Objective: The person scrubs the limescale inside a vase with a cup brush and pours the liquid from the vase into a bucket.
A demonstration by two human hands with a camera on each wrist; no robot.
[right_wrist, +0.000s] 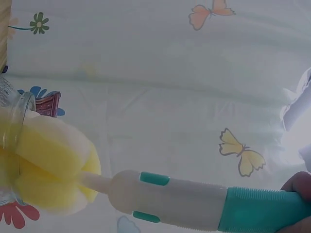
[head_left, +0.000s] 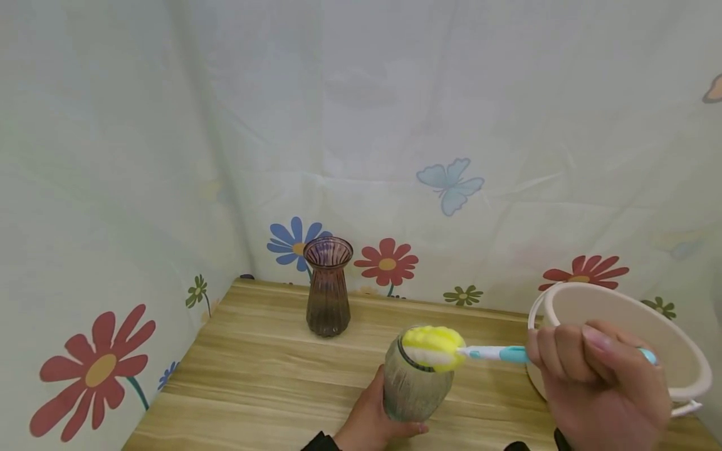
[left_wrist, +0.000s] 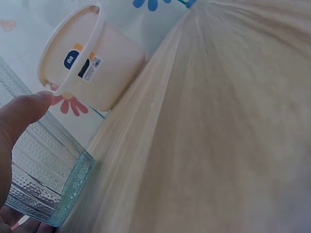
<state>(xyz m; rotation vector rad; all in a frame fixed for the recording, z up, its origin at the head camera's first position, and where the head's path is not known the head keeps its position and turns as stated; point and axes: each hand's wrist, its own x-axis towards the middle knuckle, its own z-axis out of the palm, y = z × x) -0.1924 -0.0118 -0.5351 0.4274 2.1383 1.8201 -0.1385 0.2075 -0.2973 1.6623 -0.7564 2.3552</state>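
Note:
My left hand grips a clear textured glass vase around its lower body, tilting it to the right. In the left wrist view, the thumb lies along the ribbed glass. My right hand is curled round the white and teal handle of a sponge bottle brush. The brush's yellow and white sponge head sits partly inside the vase mouth, with part of it outside the rim. In the right wrist view, the sponge presses against the glass rim.
A purple ribbed glass vase stands upright at the back of the wooden table. A pale bucket with a handle stands at the right, partly behind my right hand. A flower-printed curtain hangs behind and at the left.

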